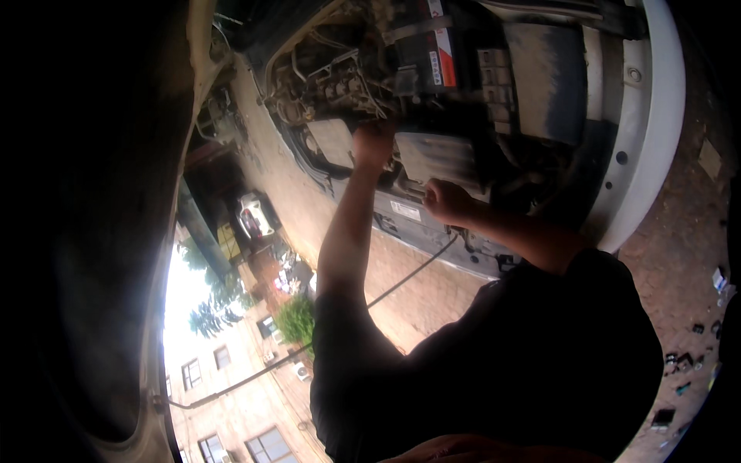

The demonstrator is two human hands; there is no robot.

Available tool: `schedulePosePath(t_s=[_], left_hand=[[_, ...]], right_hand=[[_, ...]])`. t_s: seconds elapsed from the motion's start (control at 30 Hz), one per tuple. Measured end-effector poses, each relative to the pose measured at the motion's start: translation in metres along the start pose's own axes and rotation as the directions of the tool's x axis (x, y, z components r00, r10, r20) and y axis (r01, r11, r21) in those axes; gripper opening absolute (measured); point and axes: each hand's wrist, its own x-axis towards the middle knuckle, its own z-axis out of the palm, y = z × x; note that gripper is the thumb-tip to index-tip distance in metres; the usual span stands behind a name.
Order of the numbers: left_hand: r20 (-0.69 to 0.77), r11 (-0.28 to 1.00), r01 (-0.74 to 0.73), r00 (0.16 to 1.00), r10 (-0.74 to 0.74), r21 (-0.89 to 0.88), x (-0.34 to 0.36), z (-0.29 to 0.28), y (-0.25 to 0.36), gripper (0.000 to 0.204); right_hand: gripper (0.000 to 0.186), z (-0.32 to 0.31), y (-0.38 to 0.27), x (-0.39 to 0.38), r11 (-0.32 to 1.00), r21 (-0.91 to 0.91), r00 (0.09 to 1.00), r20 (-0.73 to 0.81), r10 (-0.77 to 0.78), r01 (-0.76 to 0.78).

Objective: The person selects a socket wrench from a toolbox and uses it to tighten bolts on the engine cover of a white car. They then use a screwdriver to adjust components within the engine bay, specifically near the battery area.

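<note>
In the open engine bay (482, 143) of a vehicle, we list two bare hands, both of one person in dark short sleeves (347, 332). The left hand (373, 144), one, is curled beside the engine (336, 89); we cannot tell whether its fingers close on anything. The right hand (446, 202), one, is bent into a loose fist at the bay's near edge; whether it clasps a part, we cannot tell. Grey ribbed panel (440, 162), one, lying between and just beyond the hands. Battery (421, 50), one, black, farther in, bearing one red-and-white label (444, 58) with lettering. Second label (405, 210), white and rectangular, on the near edge beside the right hand; its print is too small to read. Prop rod (266, 372), one, dark, slanting from the bay's edge to the raised hood (85, 255). Surface: reddish-brown paved ground (664, 224), small dark items (681, 363) scattered at right. Surroundings: outdoors; we note one white car (255, 217), one green shrub (295, 320) and one pale building (247, 401) with several windows.
</note>
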Motion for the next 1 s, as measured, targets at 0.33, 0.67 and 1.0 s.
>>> schedulePosePath(t_s=[0.33, 0.67, 1.0], left_hand=[[-0.036, 0.982, 0.176, 0.984, -0.174, 0.061, 0.035, -0.025, -0.063, 0.049], [0.069, 0.934, 0.332, 0.937, -0.343, 0.128, 0.042, -0.026, -0.057, 0.052], [0.030, 0.955, 0.296, 0.955, -0.296, 0.015, 0.035, -0.026, -0.085, 0.049]], right_hand=[[0.018, 0.007, 0.011, 0.005, 0.999, 0.032, 0.998, -0.046, -0.038, 0.039], [0.018, 0.016, 0.002, 0.018, 0.996, 0.079, 0.997, 0.076, 0.028, -0.034], [0.019, 0.014, 0.000, 0.010, 0.998, 0.070, 0.998, 0.063, 0.004, -0.008]])
